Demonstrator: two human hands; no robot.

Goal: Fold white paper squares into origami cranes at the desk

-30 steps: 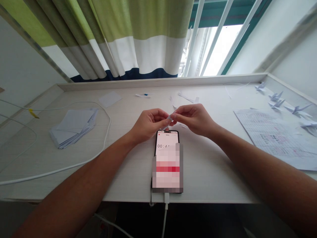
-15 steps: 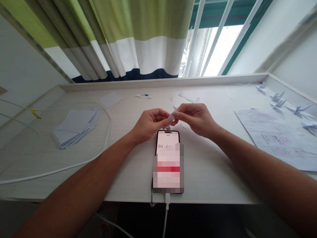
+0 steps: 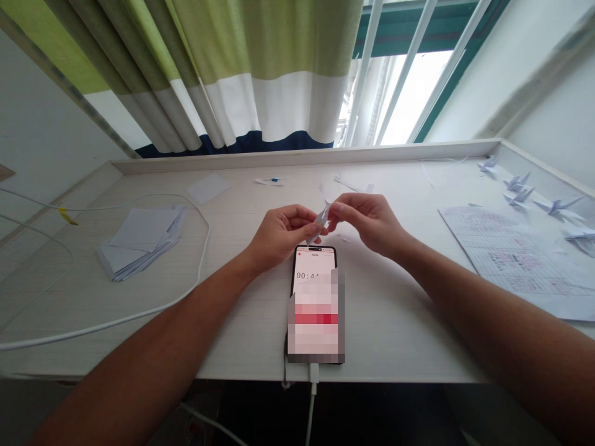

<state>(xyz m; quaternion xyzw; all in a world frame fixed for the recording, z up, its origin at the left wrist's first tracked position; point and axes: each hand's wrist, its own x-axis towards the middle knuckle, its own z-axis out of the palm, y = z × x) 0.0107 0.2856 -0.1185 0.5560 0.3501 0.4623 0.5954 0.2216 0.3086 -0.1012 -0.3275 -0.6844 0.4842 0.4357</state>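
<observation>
Right hand (image 3: 367,217) farther back, more folded white paper (image 3: 322,217) visible

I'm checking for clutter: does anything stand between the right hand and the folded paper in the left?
Nothing visible does. The left hand pinches the folded paper, with the right hand close beside it; whether they touch is unclear. The phone lies on the near side, outside that gap.
</observation>
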